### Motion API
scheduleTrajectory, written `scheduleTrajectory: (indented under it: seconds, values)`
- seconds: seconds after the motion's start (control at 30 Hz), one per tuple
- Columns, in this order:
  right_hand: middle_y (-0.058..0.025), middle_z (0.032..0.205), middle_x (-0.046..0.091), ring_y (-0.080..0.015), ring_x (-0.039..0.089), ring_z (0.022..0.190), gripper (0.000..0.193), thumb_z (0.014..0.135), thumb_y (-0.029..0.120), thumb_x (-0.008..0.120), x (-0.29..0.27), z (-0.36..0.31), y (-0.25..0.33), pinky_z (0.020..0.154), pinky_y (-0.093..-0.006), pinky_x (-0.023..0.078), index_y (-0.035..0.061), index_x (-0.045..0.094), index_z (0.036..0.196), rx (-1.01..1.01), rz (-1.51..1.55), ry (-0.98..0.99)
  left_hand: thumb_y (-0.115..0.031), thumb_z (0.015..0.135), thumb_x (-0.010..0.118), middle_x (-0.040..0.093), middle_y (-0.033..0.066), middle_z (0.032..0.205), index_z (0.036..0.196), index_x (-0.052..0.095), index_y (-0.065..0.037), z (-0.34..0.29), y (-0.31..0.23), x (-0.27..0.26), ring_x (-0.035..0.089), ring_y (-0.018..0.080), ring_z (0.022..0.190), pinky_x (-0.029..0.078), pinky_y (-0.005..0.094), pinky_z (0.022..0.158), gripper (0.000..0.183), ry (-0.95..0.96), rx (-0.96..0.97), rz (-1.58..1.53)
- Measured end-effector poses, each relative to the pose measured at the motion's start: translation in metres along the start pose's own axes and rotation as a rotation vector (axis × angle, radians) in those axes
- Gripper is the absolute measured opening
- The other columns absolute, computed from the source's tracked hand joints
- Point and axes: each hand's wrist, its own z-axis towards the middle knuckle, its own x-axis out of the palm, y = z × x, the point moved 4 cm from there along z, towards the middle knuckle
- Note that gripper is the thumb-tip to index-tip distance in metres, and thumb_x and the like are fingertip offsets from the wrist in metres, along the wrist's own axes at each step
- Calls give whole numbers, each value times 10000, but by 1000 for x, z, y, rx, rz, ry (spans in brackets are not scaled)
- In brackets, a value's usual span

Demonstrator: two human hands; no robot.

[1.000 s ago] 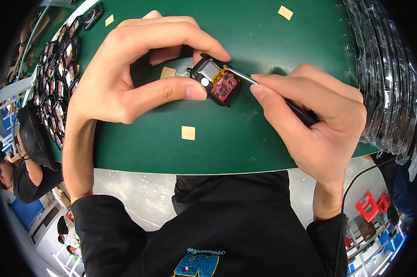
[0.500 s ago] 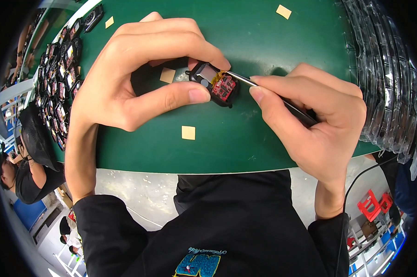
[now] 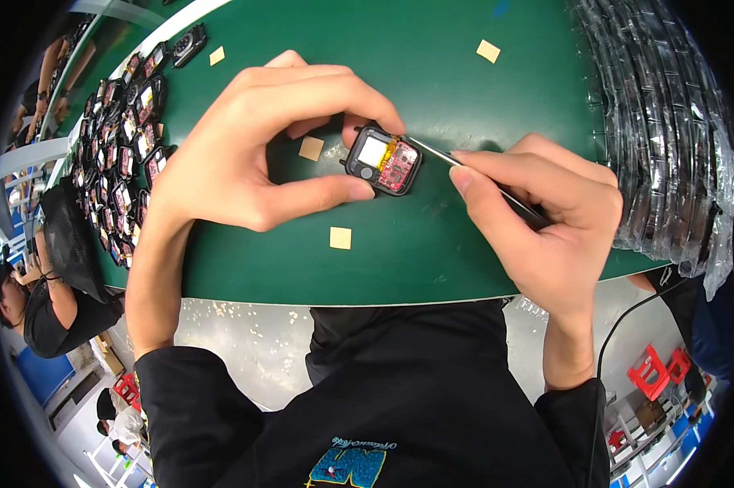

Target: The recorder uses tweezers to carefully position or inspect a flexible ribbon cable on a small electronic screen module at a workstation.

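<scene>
Between the thumb and fingers of my left hand point(image 3: 253, 146) is a small black device housing point(image 3: 383, 161), its inside facing up. In it lie a silvery-white block, a red circuit board point(image 3: 400, 163), a yellow strip between them and a round dark part. My right hand point(image 3: 546, 203) is closed around slim metal tweezers point(image 3: 509, 198) with a dark grip. Their tip is at the upper right edge of the housing, beside my left index fingertip. Whether the tip grips anything is too small to tell.
Many similar open housings point(image 3: 123, 154) crowd the table's left side. Stacked clear plastic trays point(image 3: 659, 138) stand along the right. Small yellowish paper squares point(image 3: 341, 237) lie on the green table point(image 3: 261, 272). Another person point(image 3: 50, 301) sits at far left. Red stools point(image 3: 650, 372) stand at lower right.
The housing now lies flatter, its inside turned more toward view. The tweezer tip has moved from the yellow strip to the housing's upper right edge. The whole view has shifted slightly.
</scene>
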Motion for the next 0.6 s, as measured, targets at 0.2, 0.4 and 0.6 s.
scheduleTrajectory:
  seconds: [0.2, 0.4, 0.6]
  values:
    - [-42, 665, 636, -97, 529, 540, 144, 844, -59, 850, 3, 0, 1, 508, -274, 360, -27, 850, 984, -25, 5, -37, -165, 705, 994, 703, 0, 902, 1240, 810, -65, 0, -3, 8, 541, 154, 782, 416, 301, 642, 575, -84, -3, 91]
    - [-25, 681, 638, -64, 518, 560, 180, 869, -75, 844, 8, -1, -1, 518, -260, 351, -25, 858, 1042, -50, 15, -29, -169, 710, 988, 683, 0, 861, 1235, 820, -69, 0, -4, 8, 520, 155, 763, 416, 306, 640, 560, -72, -32, 100]
    - [-57, 677, 604, -117, 537, 535, 169, 862, -71, 850, 15, -4, 10, 499, -305, 392, -29, 834, 1025, -239, -180, -31, -178, 706, 987, 686, -1, 839, 1212, 829, -61, 2, -3, 5, 501, 148, 738, 408, 311, 647, 543, -72, -39, 107]
